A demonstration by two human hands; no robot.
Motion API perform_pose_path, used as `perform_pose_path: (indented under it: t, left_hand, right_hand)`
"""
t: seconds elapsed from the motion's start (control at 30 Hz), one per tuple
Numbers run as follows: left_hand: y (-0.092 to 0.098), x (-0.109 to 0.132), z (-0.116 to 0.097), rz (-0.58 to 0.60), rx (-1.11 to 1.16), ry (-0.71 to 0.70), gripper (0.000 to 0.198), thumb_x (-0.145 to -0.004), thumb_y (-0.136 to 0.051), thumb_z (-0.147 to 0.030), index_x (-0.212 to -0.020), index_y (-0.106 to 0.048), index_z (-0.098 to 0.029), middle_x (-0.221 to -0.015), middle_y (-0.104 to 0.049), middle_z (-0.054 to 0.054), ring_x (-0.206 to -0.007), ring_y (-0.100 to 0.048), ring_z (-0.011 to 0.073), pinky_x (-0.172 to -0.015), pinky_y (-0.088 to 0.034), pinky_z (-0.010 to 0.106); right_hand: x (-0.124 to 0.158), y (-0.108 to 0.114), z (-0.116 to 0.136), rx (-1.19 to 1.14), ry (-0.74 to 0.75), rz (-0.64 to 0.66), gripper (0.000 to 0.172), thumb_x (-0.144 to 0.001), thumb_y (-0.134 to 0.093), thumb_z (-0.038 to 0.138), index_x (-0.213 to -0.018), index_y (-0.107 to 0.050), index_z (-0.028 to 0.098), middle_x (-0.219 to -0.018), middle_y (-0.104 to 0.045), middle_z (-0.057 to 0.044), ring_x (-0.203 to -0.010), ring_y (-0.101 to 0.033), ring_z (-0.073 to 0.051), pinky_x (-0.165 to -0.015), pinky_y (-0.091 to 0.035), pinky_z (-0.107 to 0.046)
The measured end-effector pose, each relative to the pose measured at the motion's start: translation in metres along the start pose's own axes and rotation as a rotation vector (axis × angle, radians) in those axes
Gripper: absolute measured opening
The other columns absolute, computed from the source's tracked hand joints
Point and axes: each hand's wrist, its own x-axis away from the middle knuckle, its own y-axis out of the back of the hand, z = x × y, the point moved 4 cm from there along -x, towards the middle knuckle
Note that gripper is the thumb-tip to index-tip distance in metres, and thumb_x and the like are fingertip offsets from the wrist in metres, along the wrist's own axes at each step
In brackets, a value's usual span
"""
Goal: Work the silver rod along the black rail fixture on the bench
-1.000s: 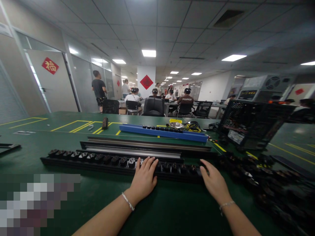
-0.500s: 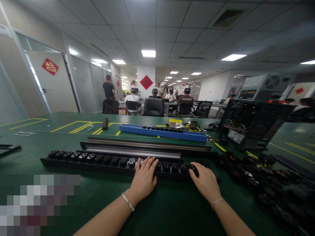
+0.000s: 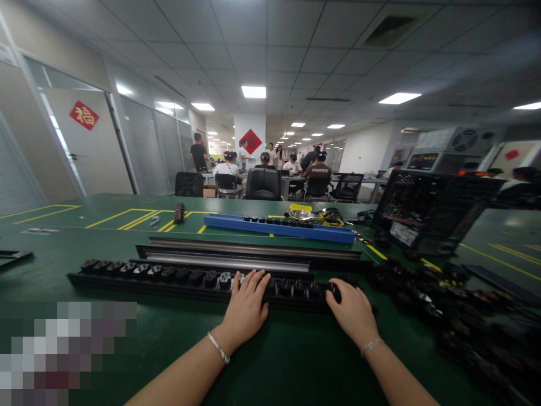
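A long black channel [image 3: 169,286] lies crosswise in front of me, with a row of black socket modules [image 3: 182,275] in it, a few of them showing bright metal. My left hand [image 3: 246,307] rests palm down over the row near its middle, its fingers stretched out on top of the modules. Toward the right end, my right hand [image 3: 353,310] has thumb and forefinger closed around a black socket module [image 3: 335,292]. The fingers hide part of that module and the channel's end. Close behind lie black and silver metal rails [image 3: 228,264].
A pile of black modules [image 3: 473,316] covers the table's right side. Farther back are a blue channel [image 3: 279,228] holding small parts, a metal dish [image 3: 301,215] and an open computer case [image 3: 435,214]. Several people sit or stand beyond the green table [image 3: 105,332].
Both hands keep their places on the channel. The view has shifted very slightly. In the background, a standing person in black has moved a little to the right.
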Motion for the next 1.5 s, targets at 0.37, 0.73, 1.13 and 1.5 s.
perform_pose_path:
  t: [0.37,0.73,1.13,1.5]
  left_hand:
    - [-0.0016,0.0,0.0002,0.011,0.013,0.007,0.056,-0.078,-0.049,-0.024,-0.133,-0.037,-0.026,-0.135,-0.045,0.004,-0.127,-0.034,0.0241,-0.11,-0.013,0.052]
    - [-0.0017,0.0,0.0001,0.0,0.005,0.004,0.058,-0.077,-0.051,-0.024,-0.133,-0.037,-0.026,-0.134,-0.046,0.006,-0.126,-0.036,0.0246,-0.109,-0.014,0.052]
    - [-0.0021,0.0003,0.001,0.015,0.03,0.008,0.056,-0.078,-0.048,-0.023,-0.133,-0.036,-0.026,-0.135,-0.045,0.004,-0.127,-0.035,0.0238,-0.11,-0.012,0.052]
    - [-0.0032,0.0005,0.0017,0.021,0.033,0.007,0.056,-0.079,-0.047,-0.024,-0.134,-0.035,-0.026,-0.136,-0.044,0.004,-0.127,-0.034,0.0241,-0.11,-0.011,0.053]
  right_hand:
    - [-0.002,-0.0024,-0.004,0.003,-0.029,-0.022,0.039,-0.081,-0.038,0.045,-0.104,-0.059,0.023,-0.114,-0.062,-0.006,-0.112,-0.05,-0.023,-0.102,-0.022,-0.046]
    - [-0.0006,-0.0005,-0.0044,0.006,-0.069,-0.047,0.035,-0.08,-0.038,0.041,-0.1,-0.059,0.022,-0.109,-0.063,-0.007,-0.107,-0.052,-0.023,-0.102,-0.022,-0.048]
    - [-0.0008,0.0009,-0.0084,-0.012,-0.12,-0.027,0.035,-0.079,-0.038,0.042,-0.101,-0.057,0.023,-0.107,-0.062,-0.006,-0.107,-0.051,-0.025,-0.103,-0.018,-0.054]
    - [0.0,0.0053,-0.0089,-0.018,-0.157,-0.016,0.033,-0.078,-0.038,0.039,-0.1,-0.057,0.022,-0.109,-0.061,-0.007,-0.108,-0.05,-0.025,-0.103,-0.013,-0.058]
